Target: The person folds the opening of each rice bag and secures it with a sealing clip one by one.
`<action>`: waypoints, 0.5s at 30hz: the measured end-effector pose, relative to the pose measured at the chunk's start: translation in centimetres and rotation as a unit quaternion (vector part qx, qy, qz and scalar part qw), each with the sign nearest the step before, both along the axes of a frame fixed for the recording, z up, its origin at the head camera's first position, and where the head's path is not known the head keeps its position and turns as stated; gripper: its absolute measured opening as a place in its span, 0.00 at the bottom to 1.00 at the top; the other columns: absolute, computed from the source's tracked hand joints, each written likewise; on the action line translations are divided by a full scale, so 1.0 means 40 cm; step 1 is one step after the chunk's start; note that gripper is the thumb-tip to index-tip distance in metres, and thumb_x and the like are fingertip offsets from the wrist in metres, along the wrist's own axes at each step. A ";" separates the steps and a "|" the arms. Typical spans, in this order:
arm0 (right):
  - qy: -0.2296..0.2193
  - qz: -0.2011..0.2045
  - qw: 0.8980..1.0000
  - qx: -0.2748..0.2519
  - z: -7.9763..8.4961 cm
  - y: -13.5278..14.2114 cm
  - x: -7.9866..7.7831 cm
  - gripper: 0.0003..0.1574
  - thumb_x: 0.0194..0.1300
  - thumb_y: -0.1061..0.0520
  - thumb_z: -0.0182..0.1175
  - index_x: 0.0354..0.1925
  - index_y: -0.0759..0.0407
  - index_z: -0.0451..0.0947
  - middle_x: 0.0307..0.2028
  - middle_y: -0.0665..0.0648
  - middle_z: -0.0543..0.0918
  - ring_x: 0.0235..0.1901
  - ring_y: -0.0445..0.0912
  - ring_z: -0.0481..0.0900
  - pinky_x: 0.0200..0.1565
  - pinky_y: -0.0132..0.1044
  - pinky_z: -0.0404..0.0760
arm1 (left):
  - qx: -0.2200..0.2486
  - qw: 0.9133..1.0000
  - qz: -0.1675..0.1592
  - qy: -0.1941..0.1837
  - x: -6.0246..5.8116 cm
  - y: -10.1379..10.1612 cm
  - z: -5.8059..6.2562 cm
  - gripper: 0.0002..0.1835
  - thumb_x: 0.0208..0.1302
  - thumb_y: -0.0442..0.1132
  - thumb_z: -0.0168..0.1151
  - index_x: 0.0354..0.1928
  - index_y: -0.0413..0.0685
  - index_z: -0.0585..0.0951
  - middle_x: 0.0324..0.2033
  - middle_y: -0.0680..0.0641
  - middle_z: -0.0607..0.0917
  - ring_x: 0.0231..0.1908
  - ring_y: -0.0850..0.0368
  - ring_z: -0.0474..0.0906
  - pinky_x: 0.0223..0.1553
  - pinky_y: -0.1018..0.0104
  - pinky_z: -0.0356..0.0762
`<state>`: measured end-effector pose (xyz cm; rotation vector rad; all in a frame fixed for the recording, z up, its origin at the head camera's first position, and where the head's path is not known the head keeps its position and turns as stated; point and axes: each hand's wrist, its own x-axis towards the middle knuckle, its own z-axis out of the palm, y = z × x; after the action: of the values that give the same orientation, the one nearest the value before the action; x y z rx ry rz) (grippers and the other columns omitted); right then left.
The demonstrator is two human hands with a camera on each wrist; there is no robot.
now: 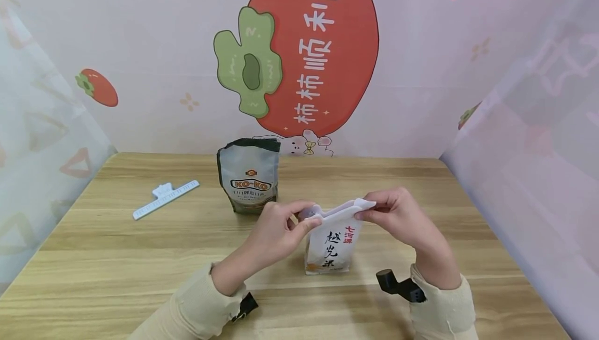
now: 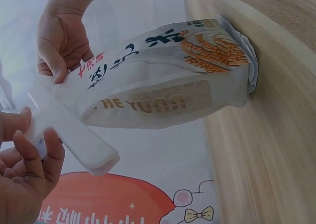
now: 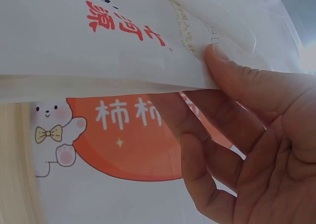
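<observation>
Far to the left of the left hand (image 1: pixel 276 228), a spare white sealing clip (image 1: pixel 165 198) lies flat on the wooden table (image 1: pixel 117 257). Just beyond that hand stands a grey KO-KO pouch (image 1: pixel 249 174), upright and apart from everything else.

The left hand has its fingers curled round the end of a white clip bar (image 2: pixel 69 130), which sits along the top edge of the white rice bag (image 1: pixel 333 244). In the left wrist view the bar lies across the bag's folded mouth, though whether it is snapped shut or only laid on cannot be told. The bag stands upright on the table between the two hands, directly below them.

The right hand (image 1: pixel 398 215) pinches the other end of the bag's top, thumb (image 3: pixel 247 80) pressed on the printed face and fingers curled behind it.

The likely risk is that the bar goes askew: if one hand pulls harder than the other, the fold could slip out from under it and leave a corner of the mouth open. The bag also rests only on its narrow base, so a sideways tug from either hand could tip it over and, if the mouth is not yet sealed, spill rice.
</observation>
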<state>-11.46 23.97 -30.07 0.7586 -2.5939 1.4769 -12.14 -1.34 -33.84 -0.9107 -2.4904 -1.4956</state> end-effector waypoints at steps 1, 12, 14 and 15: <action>0.000 -0.001 1.000 0.000 0.000 0.000 0.000 0.05 0.56 0.72 0.68 0.27 0.65 0.84 0.26 0.44 0.84 0.25 0.32 0.77 0.28 0.27 0.79 | -0.001 1.000 0.001 -0.001 0.000 0.000 0.001 0.13 0.63 0.40 0.69 0.48 0.43 0.86 0.34 0.48 0.89 0.19 0.65 0.72 0.21 0.72 0.76; -0.006 0.009 1.000 -0.008 0.001 -0.005 0.003 0.04 0.57 0.72 0.67 0.33 0.70 0.86 0.31 0.65 0.88 0.31 0.32 0.83 0.35 0.29 0.85 | 0.007 0.999 -0.021 0.034 -0.008 0.015 0.016 0.11 0.64 0.41 0.68 0.46 0.45 0.86 0.31 0.50 0.88 0.21 0.67 0.73 0.23 0.74 0.77; -0.009 0.008 1.000 -0.008 0.000 -0.005 0.004 0.05 0.57 0.72 0.67 0.35 0.71 0.86 0.33 0.66 0.88 0.31 0.33 0.84 0.36 0.30 0.86 | 0.010 0.999 -0.026 0.038 -0.008 0.020 0.022 0.11 0.64 0.41 0.68 0.46 0.45 0.85 0.31 0.50 0.88 0.22 0.68 0.74 0.24 0.74 0.77; -0.010 0.007 1.000 -0.008 0.000 -0.006 0.004 0.06 0.57 0.72 0.68 0.35 0.72 0.86 0.33 0.67 0.88 0.32 0.33 0.84 0.36 0.30 0.86 | 0.012 0.999 -0.029 0.040 -0.009 0.023 0.024 0.11 0.64 0.41 0.68 0.46 0.45 0.85 0.32 0.50 0.88 0.23 0.69 0.74 0.25 0.74 0.78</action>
<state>-11.29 23.75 -30.08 0.7656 -2.5930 1.5168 -12.49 -0.43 -32.87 -1.0248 -2.4041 -1.4729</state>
